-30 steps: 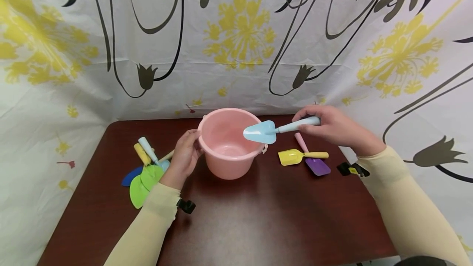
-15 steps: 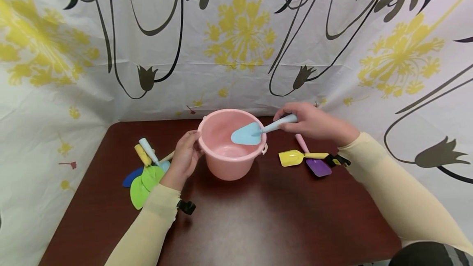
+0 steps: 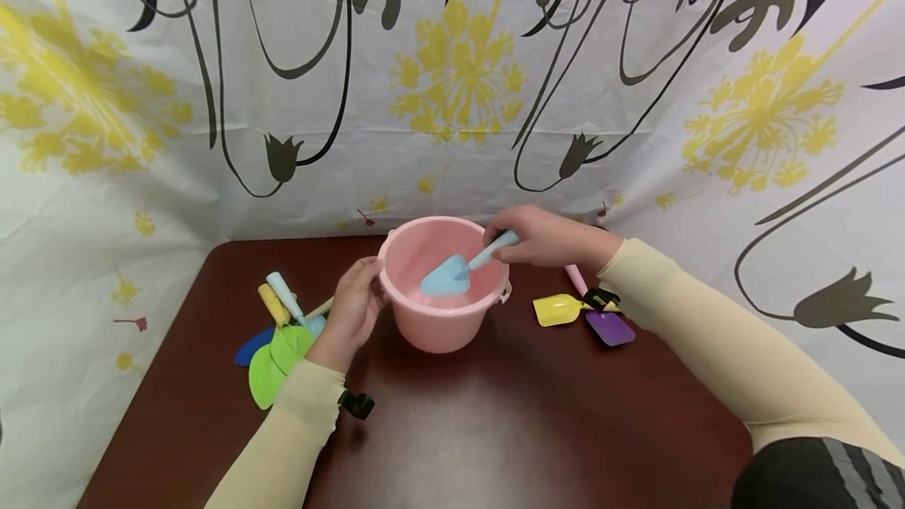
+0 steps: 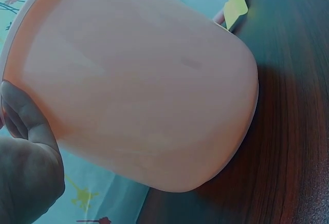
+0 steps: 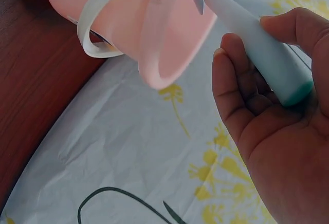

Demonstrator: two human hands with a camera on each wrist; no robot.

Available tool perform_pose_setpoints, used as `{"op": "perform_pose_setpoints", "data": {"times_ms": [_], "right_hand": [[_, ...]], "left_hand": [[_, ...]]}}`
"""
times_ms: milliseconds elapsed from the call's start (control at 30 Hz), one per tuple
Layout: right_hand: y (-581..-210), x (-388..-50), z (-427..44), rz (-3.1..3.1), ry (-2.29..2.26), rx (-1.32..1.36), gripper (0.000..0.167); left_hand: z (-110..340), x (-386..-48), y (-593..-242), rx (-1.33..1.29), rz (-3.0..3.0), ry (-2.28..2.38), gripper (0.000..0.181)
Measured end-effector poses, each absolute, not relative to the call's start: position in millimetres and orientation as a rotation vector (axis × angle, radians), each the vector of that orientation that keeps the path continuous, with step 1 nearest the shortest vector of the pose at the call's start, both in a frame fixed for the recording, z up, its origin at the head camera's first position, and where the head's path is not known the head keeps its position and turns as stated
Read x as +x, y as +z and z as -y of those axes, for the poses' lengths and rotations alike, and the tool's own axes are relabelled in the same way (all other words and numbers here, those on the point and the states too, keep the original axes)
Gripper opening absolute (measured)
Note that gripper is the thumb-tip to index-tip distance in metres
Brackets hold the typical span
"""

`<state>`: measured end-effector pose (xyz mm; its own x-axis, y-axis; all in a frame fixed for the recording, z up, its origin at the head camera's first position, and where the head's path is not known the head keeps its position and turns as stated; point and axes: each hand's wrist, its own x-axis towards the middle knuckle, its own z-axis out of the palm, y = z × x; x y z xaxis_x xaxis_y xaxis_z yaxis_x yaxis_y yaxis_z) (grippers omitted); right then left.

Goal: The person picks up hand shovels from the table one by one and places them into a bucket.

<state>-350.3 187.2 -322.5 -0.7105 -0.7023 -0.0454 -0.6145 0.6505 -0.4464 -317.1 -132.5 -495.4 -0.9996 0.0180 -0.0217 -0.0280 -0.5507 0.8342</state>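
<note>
1. right hand (image 3: 543, 237) holds the trowel (image 3: 447, 276) by its handle between fingers and thumb, blade within the bucket (image 3: 440, 330).
2. trowel: likely light, stiff; handle suits best.
3. left hand (image 3: 351, 301) grips the bucket's rim, which might flex.

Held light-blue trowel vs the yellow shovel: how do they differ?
Pose: the light-blue trowel is held up in the right hand; the yellow shovel lies on the table.
Blade: the trowel's is roughly triangular, the shovel's closer to rectangular.
Colour: trowel light blue, shovel yellow.
Shared: one blade on one handle.
</note>
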Motion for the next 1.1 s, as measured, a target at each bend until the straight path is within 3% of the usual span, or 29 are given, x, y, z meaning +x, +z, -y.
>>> {"op": "perform_pose_setpoints", "data": {"times_ms": [667, 1100], "right_hand": [[-330.0, -387.9, -123.8, -2.496, -0.299, -1.164, 0.017], [-340.9, -410.1, -99.5, -2.448, -0.171, -1.141, 0.018]], "left_hand": [[131.5, -314.2, -500.2, -0.015, -1.503, 2.755, 0.021], [129.9, -317.3, -498.5, 0.006, -1.503, 2.745, 0.033]]}}
